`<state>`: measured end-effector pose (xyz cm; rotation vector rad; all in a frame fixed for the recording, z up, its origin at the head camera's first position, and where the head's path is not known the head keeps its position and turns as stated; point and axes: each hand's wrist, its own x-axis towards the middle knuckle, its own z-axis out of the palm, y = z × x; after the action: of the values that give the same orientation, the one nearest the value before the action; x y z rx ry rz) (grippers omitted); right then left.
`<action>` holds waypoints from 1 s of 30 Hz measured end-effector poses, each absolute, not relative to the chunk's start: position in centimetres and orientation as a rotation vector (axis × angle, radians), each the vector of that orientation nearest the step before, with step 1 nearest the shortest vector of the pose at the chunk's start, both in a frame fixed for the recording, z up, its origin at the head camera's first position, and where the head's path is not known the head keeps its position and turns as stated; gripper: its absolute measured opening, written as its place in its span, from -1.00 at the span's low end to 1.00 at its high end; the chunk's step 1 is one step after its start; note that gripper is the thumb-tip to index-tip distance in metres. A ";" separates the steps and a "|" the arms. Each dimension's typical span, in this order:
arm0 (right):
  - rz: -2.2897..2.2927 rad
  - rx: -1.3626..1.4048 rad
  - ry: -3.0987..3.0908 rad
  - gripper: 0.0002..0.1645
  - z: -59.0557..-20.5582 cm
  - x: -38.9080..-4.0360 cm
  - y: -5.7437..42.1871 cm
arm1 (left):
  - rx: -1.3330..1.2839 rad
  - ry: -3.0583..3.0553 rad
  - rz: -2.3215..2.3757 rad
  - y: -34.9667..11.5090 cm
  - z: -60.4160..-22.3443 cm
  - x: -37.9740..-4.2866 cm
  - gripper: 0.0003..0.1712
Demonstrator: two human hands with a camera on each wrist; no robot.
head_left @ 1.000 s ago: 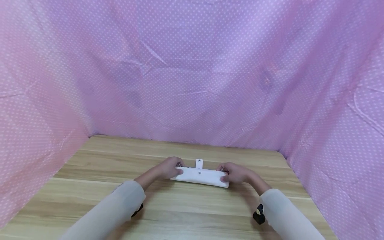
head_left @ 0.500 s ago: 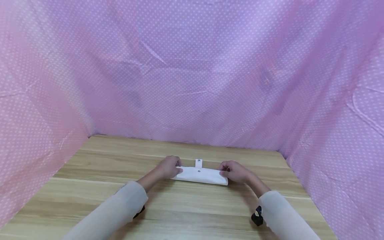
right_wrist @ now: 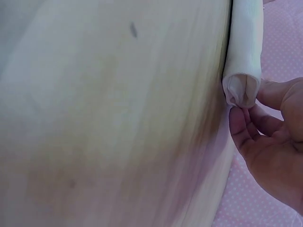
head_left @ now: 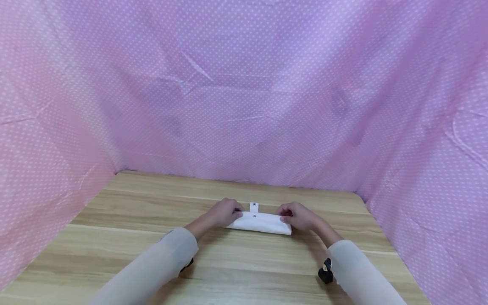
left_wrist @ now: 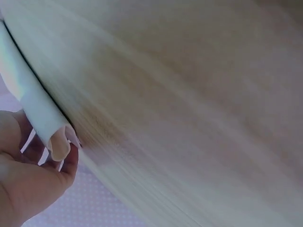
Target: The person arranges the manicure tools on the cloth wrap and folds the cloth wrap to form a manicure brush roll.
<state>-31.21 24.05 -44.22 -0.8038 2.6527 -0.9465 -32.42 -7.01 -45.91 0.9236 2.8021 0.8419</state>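
Observation:
A white roll-up pouch (head_left: 263, 224) lies across the table, rolled into a long tube. Its short snap strap (head_left: 254, 207) sticks out from the far side, and a metal snap shows on top near the middle. At the left end my left hand (head_left: 226, 212) grips the roll, thumb on top and fingers behind. My right hand (head_left: 299, 216) pinches the opposite end between thumb and fingers. Both wrist views look into the tube's ends: layered folds show at the left end (left_wrist: 59, 142) and the right end (right_wrist: 242, 90).
The wood-grain table (head_left: 244, 262) stretches out around the pouch on all sides. Pink polka-dot fabric (head_left: 244, 106) hangs as walls at the back, left and right. Dark wrist devices (head_left: 325, 271) sit under the light sleeves (head_left: 152, 271).
My left hand has slid to the right along the roll. My right thumb has moved up toward the far edge, and the roll's front snap has shifted slightly away from me.

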 end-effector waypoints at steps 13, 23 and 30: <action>-0.943 -0.719 2.536 -0.82 -44.0 -32.8 24.4 | 0.816 2.687 0.928 -6.3 -45.6 -33.3 -0.84; -0.779 -0.723 2.608 -0.83 -43.5 -33.8 20.7 | 0.685 2.571 0.997 -5.9 -44.8 -33.8 -0.90; -0.869 -0.655 2.595 -0.65 -43.7 -34.6 18.6 | 0.672 2.556 0.993 -5.6 -44.2 -34.1 -0.89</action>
<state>-34.64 18.60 -43.66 -0.6550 2.5950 -0.8688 -34.09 -5.61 -44.18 0.6723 2.5564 0.9927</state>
